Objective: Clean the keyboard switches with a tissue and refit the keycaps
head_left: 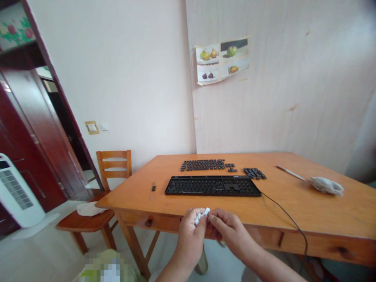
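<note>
My left hand [189, 231] is closed around a small crumpled white tissue or wipe [203, 214], held just off the table's front edge. Close against it, my right hand [227, 224] pinches with thumb and fingers; what lies in that pinch is too small to make out. Beyond both hands lies a black keyboard [241, 188] whose keycaps are off, its cable [283, 207] running over the front edge at the right. Loose black keycaps [202, 165] are laid out in rows behind it. A smaller group of keycaps [254, 173] sits at its back right.
On the wooden table [129, 196], a small black tool with wire loops [153, 188] lies at the left. To the right are a whitish stick [290, 172] and a bunched grey-white cloth [326, 185]. A wooden chair [85, 221] stands left of the table.
</note>
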{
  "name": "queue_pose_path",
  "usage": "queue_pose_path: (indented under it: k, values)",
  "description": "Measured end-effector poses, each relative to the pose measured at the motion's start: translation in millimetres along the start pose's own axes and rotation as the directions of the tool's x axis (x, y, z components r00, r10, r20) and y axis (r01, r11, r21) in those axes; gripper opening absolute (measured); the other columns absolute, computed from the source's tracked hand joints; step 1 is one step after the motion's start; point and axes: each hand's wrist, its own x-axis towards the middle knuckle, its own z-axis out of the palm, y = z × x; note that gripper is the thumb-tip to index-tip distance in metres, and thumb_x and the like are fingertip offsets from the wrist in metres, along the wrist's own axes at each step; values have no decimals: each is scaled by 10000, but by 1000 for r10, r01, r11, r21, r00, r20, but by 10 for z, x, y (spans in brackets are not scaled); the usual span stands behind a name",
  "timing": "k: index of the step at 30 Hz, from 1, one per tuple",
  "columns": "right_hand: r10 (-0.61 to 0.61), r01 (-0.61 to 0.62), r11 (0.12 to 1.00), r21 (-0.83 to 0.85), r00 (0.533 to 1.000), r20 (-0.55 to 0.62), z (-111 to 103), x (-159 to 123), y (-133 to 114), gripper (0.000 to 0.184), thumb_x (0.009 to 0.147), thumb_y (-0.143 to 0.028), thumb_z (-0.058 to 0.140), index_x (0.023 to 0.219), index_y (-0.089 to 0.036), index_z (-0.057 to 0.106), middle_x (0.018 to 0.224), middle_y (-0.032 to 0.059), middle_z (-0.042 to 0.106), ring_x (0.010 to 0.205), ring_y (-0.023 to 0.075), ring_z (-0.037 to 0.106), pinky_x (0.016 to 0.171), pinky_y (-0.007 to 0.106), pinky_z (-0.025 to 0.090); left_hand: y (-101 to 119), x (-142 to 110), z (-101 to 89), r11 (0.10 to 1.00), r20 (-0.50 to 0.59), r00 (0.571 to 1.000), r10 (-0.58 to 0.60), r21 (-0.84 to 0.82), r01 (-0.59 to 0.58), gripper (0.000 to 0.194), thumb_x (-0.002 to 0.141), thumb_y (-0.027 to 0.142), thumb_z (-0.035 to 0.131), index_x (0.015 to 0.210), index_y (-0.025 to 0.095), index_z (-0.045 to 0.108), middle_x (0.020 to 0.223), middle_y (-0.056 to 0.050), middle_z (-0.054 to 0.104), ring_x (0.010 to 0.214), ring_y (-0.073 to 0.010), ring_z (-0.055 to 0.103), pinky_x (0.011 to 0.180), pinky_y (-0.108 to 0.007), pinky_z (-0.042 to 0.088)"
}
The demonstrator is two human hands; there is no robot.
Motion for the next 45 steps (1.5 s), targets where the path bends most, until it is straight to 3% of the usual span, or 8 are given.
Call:
queue_pose_path:
  k: [3,6,11,14,20,27,35,45]
  values:
    - [-151,112,945,-309,983,-105,-159,20,-66,330,960,-463,471,945,-183,644,711,9,629,641,144,583,585,256,419,-2,151,-69,997,25,999,36,74,-38,268,925,421,543,962,197,684,909,-53,691,864,-194,634,821,-305,484]
    - [-308,139,770,-623,936,-171,-427,78,-155,299,971,-410,444,993,-201,657,795,25,661,743,174,616,686,287,441,-6,407,-154,990,35,998,52,133,-56,261,921,405,534,969,195,682,845,-31,661,749,-164,608,733,-284,484]
    - [-376,-43,424,-905,900,-219,-836,182,-199,301,962,-316,426,1076,-195,677,976,71,688,926,232,632,809,338,438,35,945,-198,929,97,976,194,302,-214,179,879,299,566,899,202,716,948,-48,632,869,-178,617,812,-302,480]
    - [-350,-120,312,-943,908,-231,-895,203,-162,324,961,-303,423,1102,-181,688,952,88,670,961,251,613,851,352,426,74,1251,-127,864,185,954,234,411,-292,168,873,237,557,879,204,722,941,-44,622,907,-180,609,850,-306,462]
    - [-295,-181,260,-949,920,-257,-788,208,-145,343,953,-331,456,1188,-192,664,983,97,656,974,255,592,861,349,401,82,1751,145,738,434,887,155,547,-396,145,849,178,569,882,186,710,907,-41,633,861,-171,611,797,-281,458]
    - [-281,-188,291,-938,920,-272,-783,219,-137,345,955,-334,458,1211,-202,649,1005,96,650,981,257,574,862,354,374,119,2108,459,610,568,818,89,618,-495,145,823,165,580,899,179,703,917,-55,671,873,-185,622,778,-275,459]
    - [-254,-196,330,-923,924,-287,-763,218,-165,317,936,-328,479,1173,-212,655,982,87,647,974,257,563,860,354,354,166,2324,721,513,694,720,-9,621,-593,239,773,94,554,873,170,759,943,-73,707,842,-174,647,765,-247,472]
    - [-224,-213,334,-918,928,-297,-757,213,-216,316,933,-339,476,1167,-217,650,984,86,639,976,264,556,854,365,354,320,2414,836,380,780,615,-114,606,-699,198,728,126,607,811,193,774,812,-67,722,712,-186,636,652,-269,453]
